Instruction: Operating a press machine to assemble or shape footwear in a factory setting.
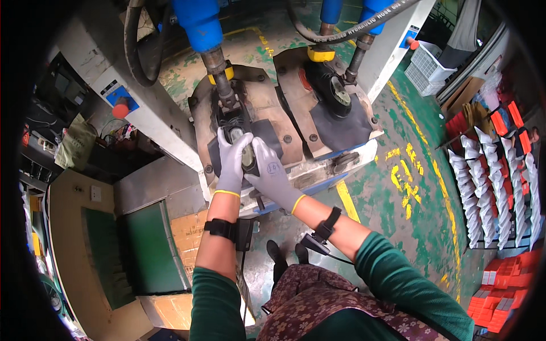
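Both my hands wear grey gloves with yellow cuffs. My left hand (232,162) and my right hand (267,170) together grip a dark shoe sole (248,156), pressing it on the left station (250,108) of a press machine. A blue cylinder (196,23) with a metal rod (219,74) stands right above the sole. The right station (330,102) holds a black round form under a second rod. How much of the sole lies under my fingers is hidden.
A white machine housing with a red button (119,108) stands at the left. A green conveyor belt (145,244) runs at lower left. Racks of white soles (483,187) and red boxes (500,290) line the right. A white crate (429,65) sits on the green floor.
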Tool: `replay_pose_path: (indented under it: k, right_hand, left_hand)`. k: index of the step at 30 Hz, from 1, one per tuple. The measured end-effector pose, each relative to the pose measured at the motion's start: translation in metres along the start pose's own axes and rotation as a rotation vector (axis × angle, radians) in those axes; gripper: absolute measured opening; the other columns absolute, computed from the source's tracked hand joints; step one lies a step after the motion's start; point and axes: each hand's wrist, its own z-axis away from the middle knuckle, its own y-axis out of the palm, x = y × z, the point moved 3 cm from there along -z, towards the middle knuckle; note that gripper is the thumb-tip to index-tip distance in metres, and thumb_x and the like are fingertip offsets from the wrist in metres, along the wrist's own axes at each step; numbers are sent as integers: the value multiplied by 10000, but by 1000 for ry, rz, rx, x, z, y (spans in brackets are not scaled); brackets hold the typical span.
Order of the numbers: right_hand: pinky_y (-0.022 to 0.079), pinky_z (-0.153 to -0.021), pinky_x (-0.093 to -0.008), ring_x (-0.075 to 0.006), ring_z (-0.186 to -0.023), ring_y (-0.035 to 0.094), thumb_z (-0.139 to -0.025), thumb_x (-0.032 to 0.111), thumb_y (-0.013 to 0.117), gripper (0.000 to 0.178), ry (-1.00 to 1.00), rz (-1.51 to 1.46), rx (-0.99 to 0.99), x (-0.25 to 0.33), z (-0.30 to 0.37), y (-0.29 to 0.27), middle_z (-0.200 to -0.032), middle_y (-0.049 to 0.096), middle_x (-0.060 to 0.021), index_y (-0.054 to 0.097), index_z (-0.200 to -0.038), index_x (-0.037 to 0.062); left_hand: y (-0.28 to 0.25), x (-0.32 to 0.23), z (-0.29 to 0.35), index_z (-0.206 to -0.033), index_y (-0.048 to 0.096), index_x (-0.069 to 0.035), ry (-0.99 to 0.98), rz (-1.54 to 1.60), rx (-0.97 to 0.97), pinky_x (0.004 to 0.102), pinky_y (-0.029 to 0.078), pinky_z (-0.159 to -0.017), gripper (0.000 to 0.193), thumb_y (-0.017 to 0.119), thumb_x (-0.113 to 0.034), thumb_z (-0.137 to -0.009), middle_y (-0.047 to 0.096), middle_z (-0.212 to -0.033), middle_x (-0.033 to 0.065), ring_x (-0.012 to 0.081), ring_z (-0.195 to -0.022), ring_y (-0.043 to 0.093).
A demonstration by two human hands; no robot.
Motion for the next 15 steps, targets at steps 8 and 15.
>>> replay_pose_path:
  k: [8, 15]
  right_hand:
    - [345, -1107, -442, -404, -1309, 420, -723, 214, 776, 923, 43, 0, -43, -39, -46, 21, -1445, 403, -258, 285, -1464, -36]
    - [339, -1118, -417, -381, -1342, 414, -733, 262, 814, 952, 168, -66, 38, -42, -42, 23, -1441, 424, -237, 289, -1474, -23]
  left_hand:
    - [13, -18, -49, -1459, 397, -42, 127, -1110, -128, 401, 381, -1071, 864, 704, -502, -795, 473, -1422, 193, 378, -1330, 428]
    - [-10, -16, -97, -1141, 659, -28, 599, -613, -21, 382, 413, -1018, 416, 767, -169, -765, 609, -1194, 126, 279, -1147, 554]
